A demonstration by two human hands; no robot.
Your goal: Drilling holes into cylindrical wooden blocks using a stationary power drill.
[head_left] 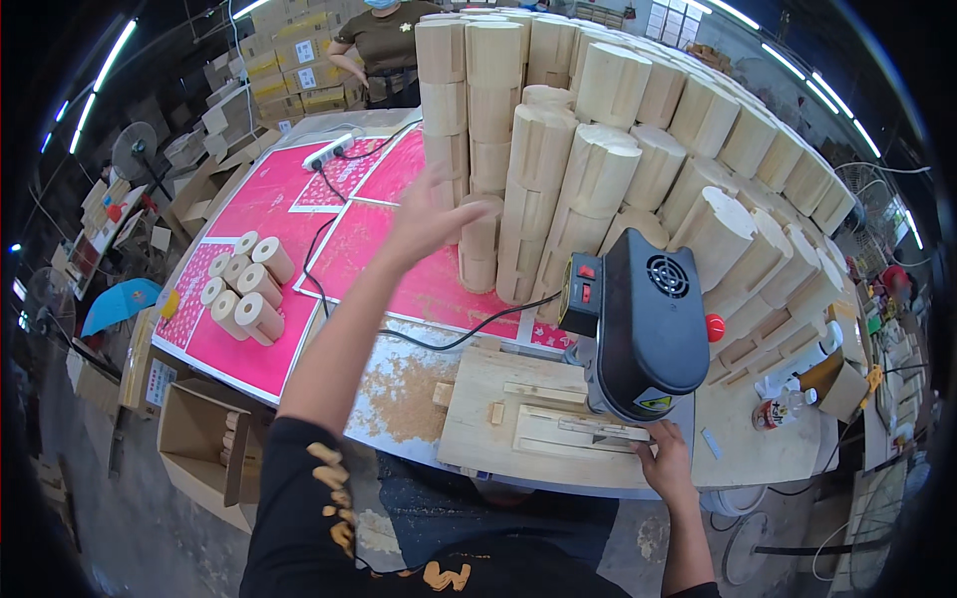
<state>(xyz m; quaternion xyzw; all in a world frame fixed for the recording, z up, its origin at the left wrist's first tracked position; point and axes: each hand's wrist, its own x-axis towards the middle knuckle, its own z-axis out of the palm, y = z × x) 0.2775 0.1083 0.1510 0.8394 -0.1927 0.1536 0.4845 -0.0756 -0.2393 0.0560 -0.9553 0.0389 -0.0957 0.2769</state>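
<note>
Left hand point(424, 221) raised, fingers spread, grip empty, not touching | stacked wooden blocks point(558, 169) stand upright just beyond and right of it, long axes vertical; left hand nearer | right hand point(666, 460) rests on wooden jig point(518, 414) beside black drill press point(648, 324), grip loosely curled, holding nothing | table point(399, 399) dusted with sawdust.

A single wide fisheye view from the person's head looks steeply down and forward over the table point(758, 439), close above it. Straight edges curve toward a dark rim.
</note>
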